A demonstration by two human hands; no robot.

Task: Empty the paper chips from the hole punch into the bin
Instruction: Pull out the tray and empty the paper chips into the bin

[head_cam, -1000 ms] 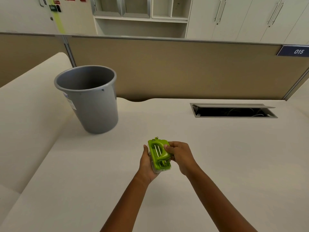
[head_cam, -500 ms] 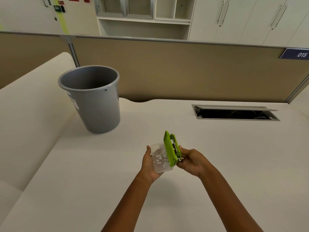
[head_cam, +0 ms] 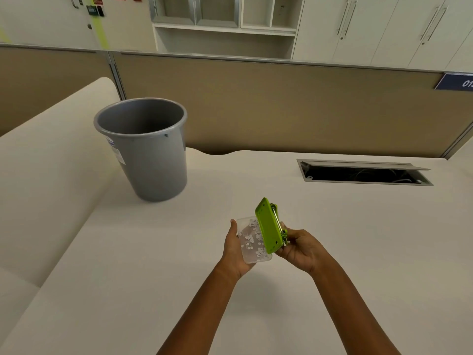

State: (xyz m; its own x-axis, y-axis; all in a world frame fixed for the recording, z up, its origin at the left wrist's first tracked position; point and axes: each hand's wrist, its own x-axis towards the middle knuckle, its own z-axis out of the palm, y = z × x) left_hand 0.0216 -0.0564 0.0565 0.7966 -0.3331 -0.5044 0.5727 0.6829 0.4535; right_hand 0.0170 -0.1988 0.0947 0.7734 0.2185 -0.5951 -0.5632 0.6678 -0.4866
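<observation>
I hold a green hole punch [head_cam: 268, 226] over the desk, below centre of the head view. Its green body is swung up on edge, gripped by my right hand [head_cam: 299, 248]. The clear chip tray [head_cam: 252, 242] lies open in the palm of my left hand [head_cam: 234, 248], with several white paper chips [head_cam: 249, 239] scattered inside. Tray and body still meet along the right edge. A grey bin [head_cam: 151, 160] stands upright on the desk to the far left of my hands, its mouth open and its inside dark.
The cream desk [head_cam: 128, 265] spreads all around my hands. An open cable slot [head_cam: 363, 174] is sunk in the desk at the right rear. A tan partition [head_cam: 281, 106] closes the back edge, with cupboards behind it. A raised cream surface [head_cam: 51, 149] runs along the left.
One second ago the punch was shut between both hands. The green body has since swung up and away from the clear tray, showing the chips. Little differs from half a second ago.
</observation>
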